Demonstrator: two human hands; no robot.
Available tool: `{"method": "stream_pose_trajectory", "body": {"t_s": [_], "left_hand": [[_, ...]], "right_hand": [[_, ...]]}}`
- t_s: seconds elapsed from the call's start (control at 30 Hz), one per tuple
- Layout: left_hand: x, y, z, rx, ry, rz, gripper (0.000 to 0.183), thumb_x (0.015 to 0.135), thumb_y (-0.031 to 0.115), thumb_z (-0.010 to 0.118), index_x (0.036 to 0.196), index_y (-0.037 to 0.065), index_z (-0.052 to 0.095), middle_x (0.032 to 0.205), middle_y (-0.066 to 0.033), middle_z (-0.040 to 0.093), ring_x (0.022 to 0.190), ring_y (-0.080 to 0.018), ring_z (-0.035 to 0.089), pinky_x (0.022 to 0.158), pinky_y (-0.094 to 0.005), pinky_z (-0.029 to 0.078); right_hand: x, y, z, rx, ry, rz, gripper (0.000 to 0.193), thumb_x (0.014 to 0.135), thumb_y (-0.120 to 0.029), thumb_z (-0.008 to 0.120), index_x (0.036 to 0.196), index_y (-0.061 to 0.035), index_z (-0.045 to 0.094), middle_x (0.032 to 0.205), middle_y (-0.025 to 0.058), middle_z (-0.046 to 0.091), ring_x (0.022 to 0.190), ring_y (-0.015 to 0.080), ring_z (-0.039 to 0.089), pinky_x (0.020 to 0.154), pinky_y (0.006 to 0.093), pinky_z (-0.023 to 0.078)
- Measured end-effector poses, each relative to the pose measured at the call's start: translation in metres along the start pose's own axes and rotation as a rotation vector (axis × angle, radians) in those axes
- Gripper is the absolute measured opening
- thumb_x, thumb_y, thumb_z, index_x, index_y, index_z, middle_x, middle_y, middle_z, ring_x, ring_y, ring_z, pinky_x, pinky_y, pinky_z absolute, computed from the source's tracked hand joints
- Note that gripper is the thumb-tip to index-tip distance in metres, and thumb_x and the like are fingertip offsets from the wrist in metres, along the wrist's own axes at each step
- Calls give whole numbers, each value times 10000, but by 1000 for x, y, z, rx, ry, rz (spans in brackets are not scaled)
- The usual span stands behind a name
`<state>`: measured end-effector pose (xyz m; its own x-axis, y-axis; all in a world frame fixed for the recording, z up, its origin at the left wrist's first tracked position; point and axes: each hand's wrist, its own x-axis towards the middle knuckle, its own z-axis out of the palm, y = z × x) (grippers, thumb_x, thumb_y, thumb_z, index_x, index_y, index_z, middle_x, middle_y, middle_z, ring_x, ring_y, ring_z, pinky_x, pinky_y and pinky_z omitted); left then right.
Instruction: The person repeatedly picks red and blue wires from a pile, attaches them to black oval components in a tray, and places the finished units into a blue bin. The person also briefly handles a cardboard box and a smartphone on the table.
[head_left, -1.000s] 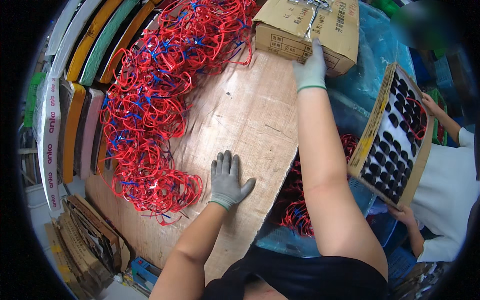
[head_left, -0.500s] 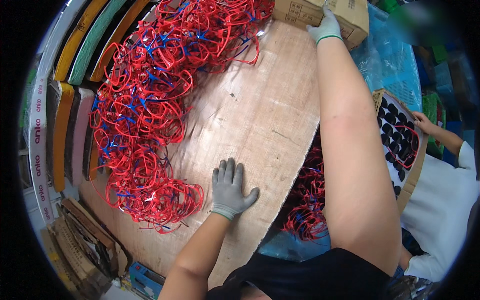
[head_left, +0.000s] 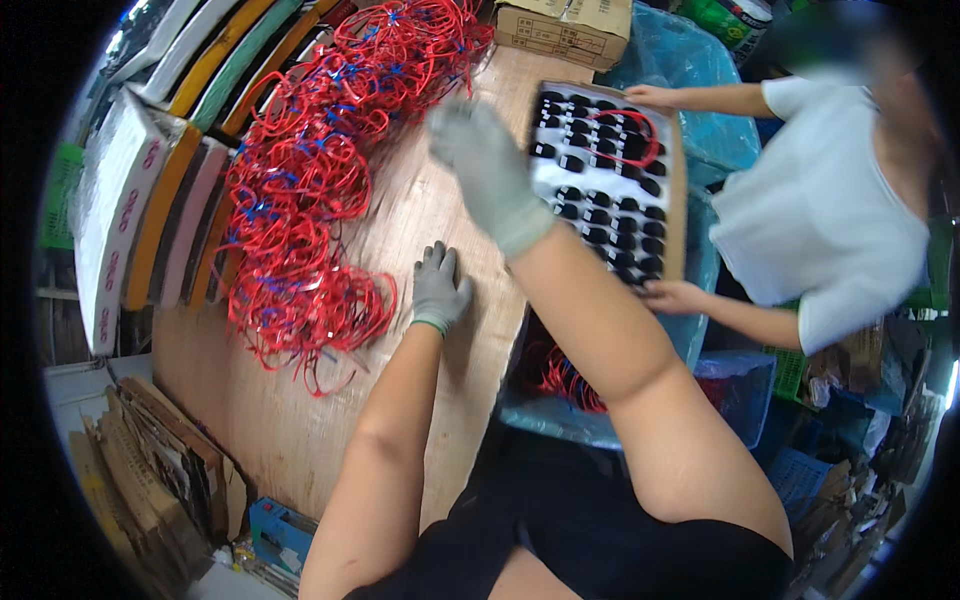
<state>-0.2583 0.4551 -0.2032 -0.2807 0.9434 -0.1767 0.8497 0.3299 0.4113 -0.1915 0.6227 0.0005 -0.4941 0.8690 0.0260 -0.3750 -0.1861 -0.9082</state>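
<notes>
Left hand [head_left: 439,293]: flat, fingers apart | Right hand [head_left: 485,172]: blurred, can't tell grip | Red frames [head_left: 300,185], left of fingertips: could snag if brushed

I count one left grip [head_left: 438,290] and one right grip [head_left: 487,172]; beyond them, one carton [head_left: 562,38]; right of them, one tray [head_left: 675,205] carrying one red frame [head_left: 656,150]; mainly left, one heap of frames [head_left: 300,175].

Bright light leaves a pale sheen across the counter [head_left: 405,215]'s middle; the right hand [head_left: 488,178] is motion-blurred; fisheye corners blacken.
</notes>
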Motion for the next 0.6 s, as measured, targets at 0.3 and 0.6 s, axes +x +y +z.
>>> {"method": "stream_pose_trajectory", "body": {"t_s": [0.3,0.6], "left_hand": [[-307,-16,-77,-584,25,86,331,930,205,635,1198,12,647,1007,-192,699,806,-275,694,747,-359,555],[-586,-103,-4,-779,-188,-499,332,928,210,608,1137,-42,662,1035,-192,717,963,-267,696,865,-348,528]], "right_hand": [[-420,12,-57,-1065,-510,234,368,876,-278,613,1143,-26,642,1075,209,670,1030,367,642,912,444,512],[-565,85,-29,-945,-331,566,386,890,-264,609,1175,-4,639,1130,189,683,1052,314,666,948,389,515]]}}
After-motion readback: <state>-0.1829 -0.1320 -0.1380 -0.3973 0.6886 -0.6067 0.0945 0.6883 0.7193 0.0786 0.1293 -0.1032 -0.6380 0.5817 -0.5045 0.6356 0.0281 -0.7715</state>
